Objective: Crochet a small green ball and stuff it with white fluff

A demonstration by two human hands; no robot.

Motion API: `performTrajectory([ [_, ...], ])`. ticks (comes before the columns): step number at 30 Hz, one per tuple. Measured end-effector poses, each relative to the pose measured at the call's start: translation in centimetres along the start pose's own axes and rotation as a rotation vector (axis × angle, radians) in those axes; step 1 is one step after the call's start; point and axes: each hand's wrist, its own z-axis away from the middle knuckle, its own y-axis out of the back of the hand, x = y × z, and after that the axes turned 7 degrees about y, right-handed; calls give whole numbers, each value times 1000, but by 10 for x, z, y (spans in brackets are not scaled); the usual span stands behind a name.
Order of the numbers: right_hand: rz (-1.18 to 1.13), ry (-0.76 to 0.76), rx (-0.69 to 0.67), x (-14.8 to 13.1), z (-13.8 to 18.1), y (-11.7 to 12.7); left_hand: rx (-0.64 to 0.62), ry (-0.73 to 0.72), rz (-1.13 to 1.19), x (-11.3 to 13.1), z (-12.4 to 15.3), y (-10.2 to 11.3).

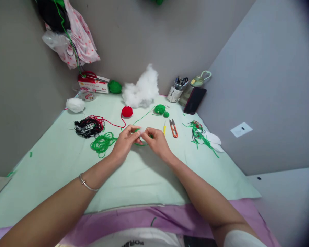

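Observation:
My left hand [125, 141] and my right hand [157, 140] meet over the middle of the pale green table cover [67, 157]. Both pinch a small green crocheted piece [139, 131] with a tuft of white stuffing at its top. Green yarn runs from the piece back to a small green ball [160, 109]. A loose coil of green yarn [103, 142] lies just left of my left hand. A yellow-handled crochet hook [164, 128] and orange thread snips [173, 128] lie right of my right hand.
A red yarn ball [127, 111], a black and red tangle [89, 126], a white ball [75, 105], a stuffing heap [142, 90], a tool jar [175, 90], a dark phone [194, 100] and green scraps [199, 134] lie around. Grey walls close in.

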Motion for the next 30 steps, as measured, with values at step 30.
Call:
performTrajectory([
  [30, 3, 56, -87, -18, 14, -14, 87, -55, -30, -8, -8, 1],
])
